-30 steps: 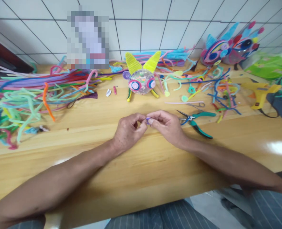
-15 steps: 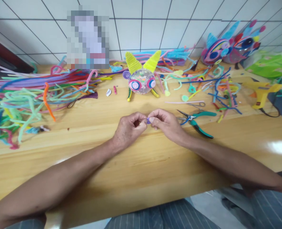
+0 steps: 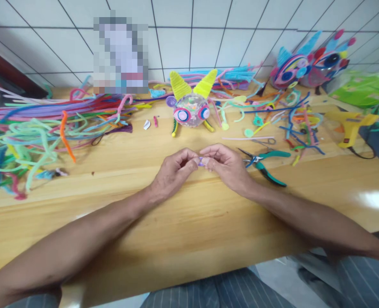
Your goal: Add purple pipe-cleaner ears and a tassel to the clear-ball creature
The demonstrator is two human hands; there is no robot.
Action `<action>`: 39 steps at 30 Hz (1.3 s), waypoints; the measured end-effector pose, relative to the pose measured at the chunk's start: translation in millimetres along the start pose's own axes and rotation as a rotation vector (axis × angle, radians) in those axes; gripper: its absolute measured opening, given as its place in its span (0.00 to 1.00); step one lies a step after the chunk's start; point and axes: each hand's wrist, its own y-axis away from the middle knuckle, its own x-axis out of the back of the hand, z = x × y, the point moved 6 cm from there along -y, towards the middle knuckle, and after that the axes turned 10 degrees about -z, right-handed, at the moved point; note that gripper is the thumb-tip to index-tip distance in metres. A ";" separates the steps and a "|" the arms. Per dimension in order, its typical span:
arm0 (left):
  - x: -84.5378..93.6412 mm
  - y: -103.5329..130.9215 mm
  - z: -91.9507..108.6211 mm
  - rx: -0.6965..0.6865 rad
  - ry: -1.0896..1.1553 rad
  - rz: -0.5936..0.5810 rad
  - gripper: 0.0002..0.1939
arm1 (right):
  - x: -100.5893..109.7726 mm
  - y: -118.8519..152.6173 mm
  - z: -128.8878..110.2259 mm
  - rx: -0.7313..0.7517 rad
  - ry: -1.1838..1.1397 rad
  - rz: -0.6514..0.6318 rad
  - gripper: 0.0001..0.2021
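Observation:
Between my fingertips is a small purple piece (image 3: 201, 161), perhaps coiled pipe cleaner; most of it is hidden. My left hand (image 3: 176, 171) pinches its left side with thumb and forefinger. From the other side my right hand (image 3: 225, 167) grips it, thumb on the near face. Both hands are just above the wooden table (image 3: 183, 231). Behind them stands a clear round figure (image 3: 192, 109) with yellow ears, pink-and-blue ringed eyes and short legs. Beside my right hand lie green-handled pliers (image 3: 266, 162), jaws apart, with a bit of blue pipe cleaner at the jaws.
Pipe cleaners (image 3: 48, 124) in many colours heap at the left. Short scraps (image 3: 301, 128) and small scissors (image 3: 266, 142) lie at the right, near a yellow glue gun (image 3: 351, 126). Two decorated figures (image 3: 290, 68) stand against the tiled wall (image 3: 205, 47).
The fingers have shifted slightly around the purple piece, and my right fingers are a little straighter. Both hands stay in nearly the same place; the things on the table have not moved.

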 end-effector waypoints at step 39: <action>-2.5 -3.1 -1.2 0.032 0.177 -0.006 0.20 | -0.3 -3.3 -4.5 -0.079 -0.041 -0.046 0.21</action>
